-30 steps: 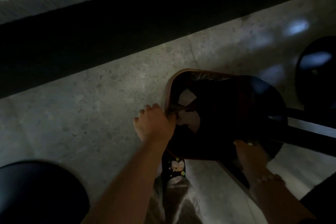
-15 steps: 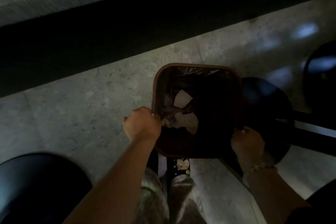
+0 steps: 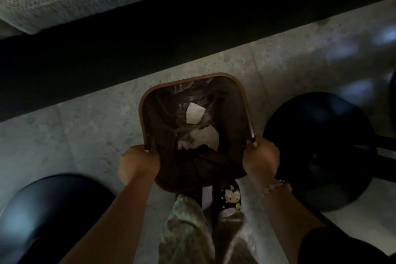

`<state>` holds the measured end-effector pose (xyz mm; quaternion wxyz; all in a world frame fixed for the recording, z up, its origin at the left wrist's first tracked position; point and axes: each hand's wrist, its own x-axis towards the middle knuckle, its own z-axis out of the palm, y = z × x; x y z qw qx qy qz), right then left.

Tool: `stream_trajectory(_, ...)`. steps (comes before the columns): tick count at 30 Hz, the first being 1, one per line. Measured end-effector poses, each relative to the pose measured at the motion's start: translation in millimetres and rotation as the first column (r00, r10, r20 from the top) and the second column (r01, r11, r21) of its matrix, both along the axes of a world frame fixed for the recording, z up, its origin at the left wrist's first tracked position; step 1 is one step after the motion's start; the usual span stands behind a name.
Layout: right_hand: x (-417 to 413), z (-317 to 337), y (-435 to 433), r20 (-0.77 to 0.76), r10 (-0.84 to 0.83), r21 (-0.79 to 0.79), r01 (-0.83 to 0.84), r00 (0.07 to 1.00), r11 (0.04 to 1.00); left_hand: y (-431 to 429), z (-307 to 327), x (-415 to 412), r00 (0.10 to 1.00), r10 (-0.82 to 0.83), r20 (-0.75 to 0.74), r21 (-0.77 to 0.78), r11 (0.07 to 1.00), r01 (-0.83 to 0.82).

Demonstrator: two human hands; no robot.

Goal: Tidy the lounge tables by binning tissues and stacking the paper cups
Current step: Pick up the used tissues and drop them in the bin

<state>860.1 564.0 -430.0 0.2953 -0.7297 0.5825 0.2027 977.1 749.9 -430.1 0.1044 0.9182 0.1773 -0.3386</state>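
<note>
Bin (image 3: 140, 113) gripped at both sides, tissues (image 3: 194, 113) inside.
Left grip (image 3: 139, 162) clasps the bin's near-left rim, right grip (image 3: 260, 156) its near-right rim; the white tissues lie half buried in dark liner (image 3: 203, 164); most fingers hidden.

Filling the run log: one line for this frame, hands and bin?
bin: lined, tissues inside | left hand: grips its rim | right hand: grips its rim | paper cups: none in view

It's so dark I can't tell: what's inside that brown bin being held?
Inside the bin, a dark plastic liner holds a few pale tissues. Whatever lies beneath them is hidden by liner folds and shadow.
</note>
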Motion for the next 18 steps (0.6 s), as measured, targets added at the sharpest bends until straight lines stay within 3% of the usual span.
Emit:
stream_trajectory(5,-2,4,6,0.014,0.071,-0.096,-0.070,0.997,0.993,0,4,-4,0.998,-0.035,0.060,0.008,0.999,0.034)
stream_trajectory(7,3,17,9,0.034,0.040,-0.189,-0.033,0.999,0.981,-6,20,-1,0.971,-0.079,0.224,0.028,0.997,0.075)
stream_trajectory(10,19,44,13,0.213,-0.012,-0.226,0.061,0.977,0.972,-22,47,6,0.914,-0.008,0.405,-0.142,0.987,0.072)
stream_trajectory(15,55,59,33,0.397,0.212,-0.115,-0.181,0.893,0.977,-47,58,10,0.940,-0.146,0.310,-0.327,0.911,0.250)
stream_trajectory(18,62,50,40,0.398,0.198,-0.062,-0.190,0.896,0.980,-55,53,5,0.942,-0.259,0.212,-0.347,0.882,0.320)
